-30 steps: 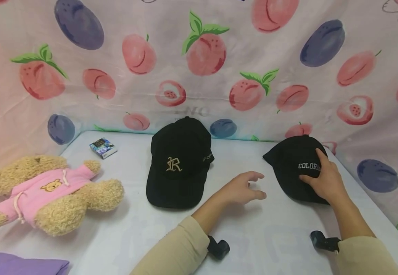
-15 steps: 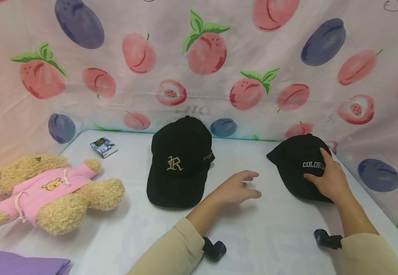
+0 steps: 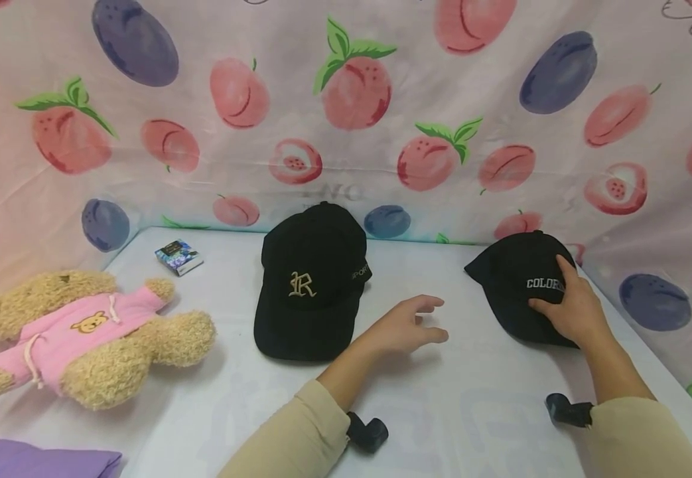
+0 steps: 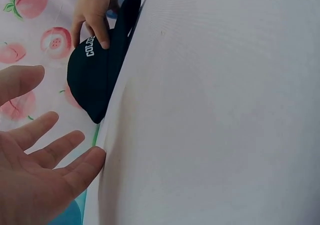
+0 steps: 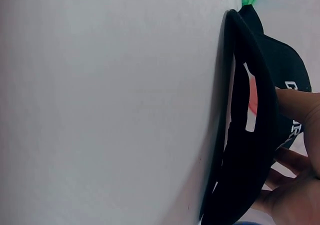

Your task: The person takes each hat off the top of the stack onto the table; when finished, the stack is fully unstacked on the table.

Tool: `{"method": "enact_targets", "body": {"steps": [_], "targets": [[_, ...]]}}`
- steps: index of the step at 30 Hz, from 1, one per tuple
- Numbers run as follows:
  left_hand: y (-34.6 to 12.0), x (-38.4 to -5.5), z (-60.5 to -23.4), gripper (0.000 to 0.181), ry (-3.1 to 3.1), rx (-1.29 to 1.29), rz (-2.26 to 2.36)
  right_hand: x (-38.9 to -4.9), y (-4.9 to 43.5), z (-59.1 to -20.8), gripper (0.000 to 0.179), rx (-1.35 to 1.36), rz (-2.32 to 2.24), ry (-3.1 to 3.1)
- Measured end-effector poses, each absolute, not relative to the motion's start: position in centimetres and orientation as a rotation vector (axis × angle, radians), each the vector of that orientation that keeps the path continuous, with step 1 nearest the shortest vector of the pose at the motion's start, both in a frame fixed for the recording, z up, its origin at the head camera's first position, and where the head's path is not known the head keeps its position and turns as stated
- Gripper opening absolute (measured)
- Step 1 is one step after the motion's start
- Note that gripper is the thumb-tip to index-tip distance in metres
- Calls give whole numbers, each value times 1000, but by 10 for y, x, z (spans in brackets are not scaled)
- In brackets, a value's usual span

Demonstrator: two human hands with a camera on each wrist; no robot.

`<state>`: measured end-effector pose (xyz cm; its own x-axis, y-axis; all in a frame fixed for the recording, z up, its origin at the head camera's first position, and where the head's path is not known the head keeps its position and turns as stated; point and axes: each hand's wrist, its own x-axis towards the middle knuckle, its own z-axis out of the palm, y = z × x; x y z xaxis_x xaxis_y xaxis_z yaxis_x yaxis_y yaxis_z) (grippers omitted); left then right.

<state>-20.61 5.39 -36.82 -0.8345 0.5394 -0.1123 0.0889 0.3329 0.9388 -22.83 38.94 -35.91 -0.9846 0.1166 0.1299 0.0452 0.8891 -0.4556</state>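
Observation:
At the right side of the white table, my right hand (image 3: 581, 309) grips a black baseball cap (image 3: 515, 265) with pale lettering, thumb and fingers spread over its crown. The right wrist view shows the underside of this cap (image 5: 242, 180), its edge close to the table surface. My left hand (image 3: 405, 325) hovers above the table between two caps, holding nothing, fingers apart. Left of it lies another black cap (image 3: 306, 325) with a gold letter R, brim facing me. In the left wrist view, the left hand (image 4: 42, 180) has its fingers extended.
A teddy bear (image 3: 83, 338) in a pink top lies on the left. Behind it is a small blue patterned box (image 3: 180, 257). Purple cloth (image 3: 35, 458) lies at the lower left corner. A fruit-print curtain (image 3: 346, 159) closes off the back and sides.
My left hand has drawn slightly left and back toward me. The right hand and its cap shifted a little to the right, then stayed nearly still.

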Motion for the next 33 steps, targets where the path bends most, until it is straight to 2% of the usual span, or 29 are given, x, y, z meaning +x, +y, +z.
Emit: {"method": "enact_targets", "body": {"steps": [33], "targets": [[27, -195, -370, 46, 2216, 534, 1499, -236, 407, -363, 98, -151, 673, -2910]]}}
